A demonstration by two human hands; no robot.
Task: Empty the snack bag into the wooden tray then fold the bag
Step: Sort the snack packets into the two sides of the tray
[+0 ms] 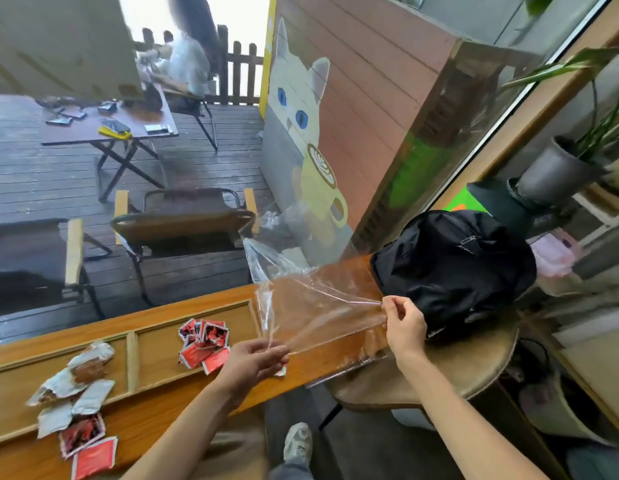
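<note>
the clear plastic snack bag (311,299) hangs stretched in the air at the centre of the frame, above the right end of the wooden table (183,407). it is thin, glossy and see-through, creased with long diagonal wrinkles, and the orange-brown tabletop shows through it. its upper part billows up and crumples toward the painted cat mural (301,109).

the left hand (257,358) pinches the bag's lower left corner between thumb and curled fingers. the right hand (403,323) pinches the bag's right edge, fingers curled round the film, just in front of a black fabric backpack (453,271) sitting on a round tan stool (474,362).

the wooden tray (133,362) lies in the lower left, a long, shallow pale-wood piece with raised slat edges and a divider. its right compartment holds a heap of small red-and-black square sachets (204,344), flat and shiny. the left compartment holds crinkled silver foil wrappers (76,379), one showing something brown. more red sachets (89,448) lie at the tray's near edge, toward the lower left corner.
</note>
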